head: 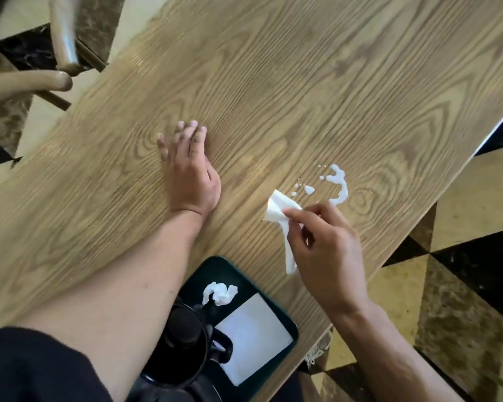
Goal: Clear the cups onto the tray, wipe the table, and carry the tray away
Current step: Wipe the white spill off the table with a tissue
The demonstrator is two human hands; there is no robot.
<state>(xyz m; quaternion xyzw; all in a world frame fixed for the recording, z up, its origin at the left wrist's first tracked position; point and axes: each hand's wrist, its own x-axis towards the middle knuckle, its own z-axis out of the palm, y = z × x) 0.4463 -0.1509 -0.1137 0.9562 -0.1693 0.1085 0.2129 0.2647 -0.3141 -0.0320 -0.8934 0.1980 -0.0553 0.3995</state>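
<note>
Pinching a white paper napkin [279, 211] between thumb and forefinger, the right hand [328, 250] hangs just short of a white spill [339, 184] on the wooden desk [273, 82], so the wiping step looks to be in hand rather than done. The napkin is held by its middle, one flared end aimed up and left beside the nearest droplets, the other trailing as a twisted tail down toward the desk's near edge; its long axis therefore runs roughly from the spill back toward the person. That grip leaves the broad end free to be dragged through the liquid, which curls in a hook shape with small beads scattered to its left. The left hand [186, 169] lies palm-down on bare wood well to the left of the spill, fingers [183, 133] spread and grasping nothing, probably bracing the body while the other arm leans in. At the near edge sits a dark green tray [291, 323], partly overhanging or close to the desk's edge, though the arm hides enough that I cannot tell which. On it lie a crumpled tissue [219, 293], a flat white sheet [253, 340], and stacked black cups [183, 352], which suggests the clearing step is finished. No cup shows on the desk itself. A chair [61, 39] with a pale curved frame stands at the far left corner, clear of the work.
</note>
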